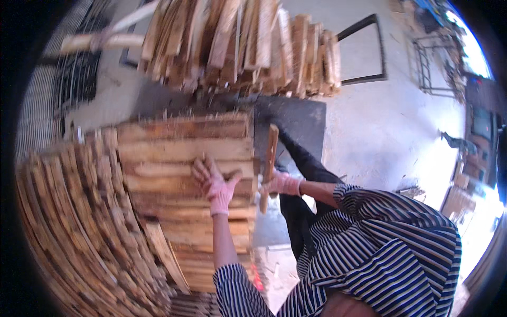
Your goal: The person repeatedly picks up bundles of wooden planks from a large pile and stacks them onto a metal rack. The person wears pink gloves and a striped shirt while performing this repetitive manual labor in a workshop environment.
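Note:
My left hand [215, 185], in a pink knit glove with bare fingertips, lies with spread fingers on a stack of wooden boards [185, 150]. The boards run side to side, with their ends lined up at the stack's right edge. Just beyond that edge, my right hand [283, 183], also in a pink glove, is closed around a short wooden piece [271, 148]. This piece stands lengthwise away from me, close to the board ends. Its lower tip sticks out below my hand, and its exact kind is unclear.
Long rows of stacked wood strips [79, 222] fill the left side. Across from me rises a bundle of upright wooden slats [237, 42]. A dark sheet [301, 116] lies on the floor by my legs. Farther right are a black frame [381, 47] and a metal rack [428, 68].

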The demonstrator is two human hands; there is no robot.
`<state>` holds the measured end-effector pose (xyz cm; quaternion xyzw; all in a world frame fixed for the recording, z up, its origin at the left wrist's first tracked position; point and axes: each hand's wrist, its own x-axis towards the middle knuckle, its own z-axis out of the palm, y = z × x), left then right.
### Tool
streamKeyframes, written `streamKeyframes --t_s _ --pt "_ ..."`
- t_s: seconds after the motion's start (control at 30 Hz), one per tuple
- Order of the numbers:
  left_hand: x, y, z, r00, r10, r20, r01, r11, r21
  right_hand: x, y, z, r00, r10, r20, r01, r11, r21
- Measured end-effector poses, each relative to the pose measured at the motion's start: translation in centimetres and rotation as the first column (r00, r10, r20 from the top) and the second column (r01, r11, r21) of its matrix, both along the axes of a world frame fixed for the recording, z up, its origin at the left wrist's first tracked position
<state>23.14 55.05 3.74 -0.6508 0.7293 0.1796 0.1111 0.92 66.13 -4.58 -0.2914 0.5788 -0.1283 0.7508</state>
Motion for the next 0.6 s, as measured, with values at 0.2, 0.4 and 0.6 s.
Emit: streamKeyframes --t_s 0.2,0.4,0.6 --pt "-0.3 -0.4 0.1 0.998 0.018 0.062 -0.019 1.0 0.019 2.0 -2.3 6.0 0.931 0.143 -0.336 -0.063 0.969 0.24" --pt "-0.7 0.0 -0.1 0.995 -0.004 0.097 0.007 0.999 -0.032 0.4 -4.0 6.9 0.955 0.225 -0.195 -0.179 0.957 0.228" --pt "-7.8 -5.6 2.5 0.79 0.244 -0.562 -0.344 0.936 -0.076 -9.9 -9.7 5.8 0.919 0.125 -0.374 -0.163 0.984 -0.071"
